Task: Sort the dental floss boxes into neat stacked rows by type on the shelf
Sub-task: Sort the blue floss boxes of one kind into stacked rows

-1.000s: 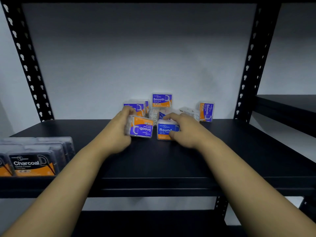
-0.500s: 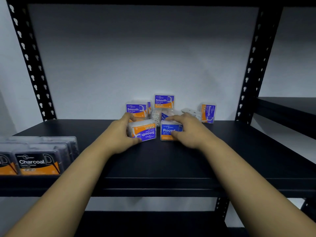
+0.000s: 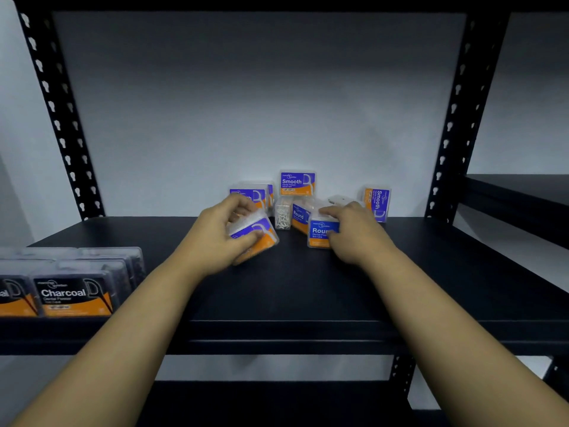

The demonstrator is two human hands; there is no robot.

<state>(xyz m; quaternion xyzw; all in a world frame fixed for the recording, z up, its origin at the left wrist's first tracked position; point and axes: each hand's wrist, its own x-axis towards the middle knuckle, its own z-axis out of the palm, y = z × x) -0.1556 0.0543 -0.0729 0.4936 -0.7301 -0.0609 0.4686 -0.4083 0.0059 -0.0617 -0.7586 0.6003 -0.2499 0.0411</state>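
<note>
Black shelf [image 3: 308, 291] carries everything. Charcoal boxes [image 3: 74, 291] sit in stacked rows at its front left edge. Loose pile of Smooth and Round boxes [image 3: 297, 183] at shelf back centre, against the wall. Left hand [image 3: 215, 238], just in front of the pile, grips a tilted purple-orange box [image 3: 257, 234], fingers curled round it. Right hand [image 3: 354, 232] beside it pinches an upright Round box [image 3: 320, 231].

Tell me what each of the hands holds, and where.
Left hand grips a tilted Smooth box by its left end; right hand pinches a Round box, fingers on top, thumb on its front.
</note>
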